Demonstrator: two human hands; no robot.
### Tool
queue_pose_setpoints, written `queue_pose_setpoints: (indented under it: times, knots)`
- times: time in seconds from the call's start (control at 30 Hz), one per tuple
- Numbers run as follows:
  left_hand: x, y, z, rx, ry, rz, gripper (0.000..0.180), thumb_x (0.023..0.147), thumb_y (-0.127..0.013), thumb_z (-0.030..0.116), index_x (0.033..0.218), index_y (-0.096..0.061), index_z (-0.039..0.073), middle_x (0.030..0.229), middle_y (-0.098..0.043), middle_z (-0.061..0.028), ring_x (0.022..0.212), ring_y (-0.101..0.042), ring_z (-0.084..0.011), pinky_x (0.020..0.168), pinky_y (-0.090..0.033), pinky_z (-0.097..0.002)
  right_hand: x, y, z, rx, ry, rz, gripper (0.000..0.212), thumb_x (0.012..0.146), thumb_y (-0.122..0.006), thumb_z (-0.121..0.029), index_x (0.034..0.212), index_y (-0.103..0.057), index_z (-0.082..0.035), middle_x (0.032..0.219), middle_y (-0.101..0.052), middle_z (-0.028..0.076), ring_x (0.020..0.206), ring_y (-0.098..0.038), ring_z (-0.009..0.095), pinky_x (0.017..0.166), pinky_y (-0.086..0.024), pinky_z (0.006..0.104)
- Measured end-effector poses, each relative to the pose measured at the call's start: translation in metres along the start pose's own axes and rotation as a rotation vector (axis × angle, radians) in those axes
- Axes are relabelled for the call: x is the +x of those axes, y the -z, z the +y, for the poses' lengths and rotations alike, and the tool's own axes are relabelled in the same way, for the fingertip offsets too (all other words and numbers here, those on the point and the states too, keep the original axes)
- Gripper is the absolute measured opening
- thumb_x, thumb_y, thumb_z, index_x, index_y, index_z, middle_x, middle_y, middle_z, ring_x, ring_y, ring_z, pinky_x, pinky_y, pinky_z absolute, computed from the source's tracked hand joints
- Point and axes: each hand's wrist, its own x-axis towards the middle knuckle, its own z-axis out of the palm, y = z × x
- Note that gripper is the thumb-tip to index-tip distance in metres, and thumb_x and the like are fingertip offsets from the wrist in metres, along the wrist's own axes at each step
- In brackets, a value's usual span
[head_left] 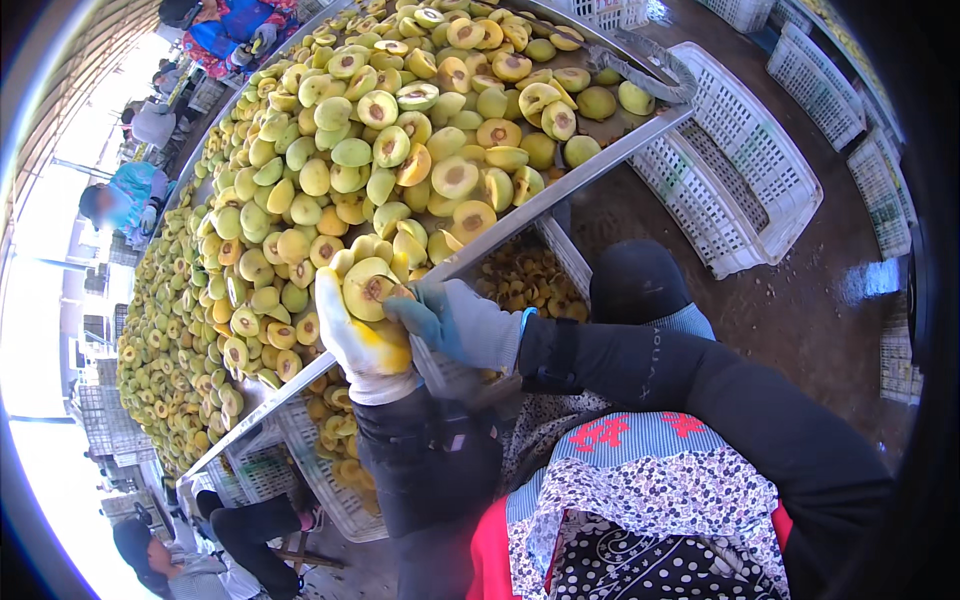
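My left hand point(360, 345), in a white glove stained yellow, cups a yellow-green fruit half point(368, 288) with its pit showing, cut face up. My right hand point(455, 322), in a grey and blue glove, presses against that fruit from the right; whether it holds a tool I cannot tell. Both hands hover over the near metal rim point(520, 212) of a long table heaped with several halved and whole yellow-green fruits point(350, 170).
A white plastic crate point(740, 160) lies on the wet floor at right, more crates at the far right. Under the table a crate holds cut fruit pieces point(520, 275). Other people work along the table's far side point(130, 195) and sit at lower left point(170, 560).
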Motion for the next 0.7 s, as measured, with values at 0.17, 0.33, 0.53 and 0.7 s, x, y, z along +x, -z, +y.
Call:
queue_pose_setpoints:
  times: [0.17,0.33,0.53,0.7]
  knots:
    - [0.001,-0.001,-0.01,0.05,0.028,0.077,0.035,0.103,-0.043,0.03,0.118,-0.054,0.001,0.119,-0.063,-0.0157,0.105,-0.061,-0.0268,0.089,-0.054,-0.0384,0.004,-0.005,0.01,-0.03,-0.042,0.021,0.042,0.102,-0.053,-0.038,0.107,-0.066,0.002,0.082,-0.067,0.008,0.084,-0.056,0.008,0.076,-0.05,0.0295]
    - [0.001,0.001,-0.019,0.204,-0.145,-0.085,0.033,0.104,-0.041,0.027,0.118,-0.056,0.002,0.115,-0.063,-0.0136,0.105,-0.061,-0.025,0.091,-0.053,-0.0398,0.008,-0.016,0.028,0.27,-0.012,0.02,0.044,0.103,-0.051,-0.04,0.106,-0.066,0.002,0.087,-0.066,0.004,0.087,-0.054,0.007,0.077,-0.049,0.0286]
    - [0.003,-0.008,-0.002,0.368,0.043,-0.096,0.037,0.103,-0.044,0.029,0.121,-0.059,0.0,0.111,-0.063,-0.0126,0.102,-0.062,-0.0197,0.088,-0.054,-0.0342,0.004,0.004,0.004,-0.036,-0.181,-0.065,0.044,0.104,-0.048,-0.039,0.103,-0.067,0.001,0.087,-0.066,0.003,0.088,-0.053,0.007,0.078,-0.049,0.0285]
    - [0.005,-0.021,-0.014,0.406,-0.06,0.099,0.037,0.1,-0.05,0.028,0.118,-0.061,-0.002,0.101,-0.066,-0.0131,0.085,-0.066,-0.0194,0.075,-0.057,-0.0329,0.009,-0.012,0.027,0.294,-0.163,-0.061,0.047,0.103,-0.049,-0.043,0.101,-0.065,0.001,0.083,-0.066,0.004,0.079,-0.056,0.01,0.071,-0.05,0.031]
